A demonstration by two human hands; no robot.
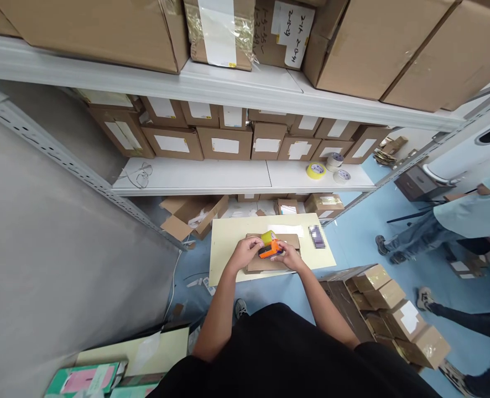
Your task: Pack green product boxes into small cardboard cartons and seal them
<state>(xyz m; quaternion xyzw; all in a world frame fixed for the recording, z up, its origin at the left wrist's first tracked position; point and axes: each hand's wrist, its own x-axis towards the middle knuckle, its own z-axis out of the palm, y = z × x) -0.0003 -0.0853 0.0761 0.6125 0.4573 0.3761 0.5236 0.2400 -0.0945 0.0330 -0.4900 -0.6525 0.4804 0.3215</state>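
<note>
An orange tape dispenser (265, 252) with a yellow roll of tape (269, 237) is held just above a flat cardboard box (265, 267). My right hand (290, 257) grips the dispenser from the right. On the other side, my left hand (244, 253) has its fingers pinched together at the edge of the tape roll; the exact piece of tape between them is too small to make out. Under both hands the box lies on a pale yellow table (224, 243). Behind it are a white paper strip (288, 229) and a pixelated dark item (317, 236).
Shelves (195, 176) with labelled cartons (225, 142) stand ahead, carrying yellow tape (316, 170) and pale rolls (342, 176). An open carton (199, 215) sits left of the table. Stacked boxes (390, 293) are at right, near other people's legs (411, 226). A wall (62, 237) bounds the left.
</note>
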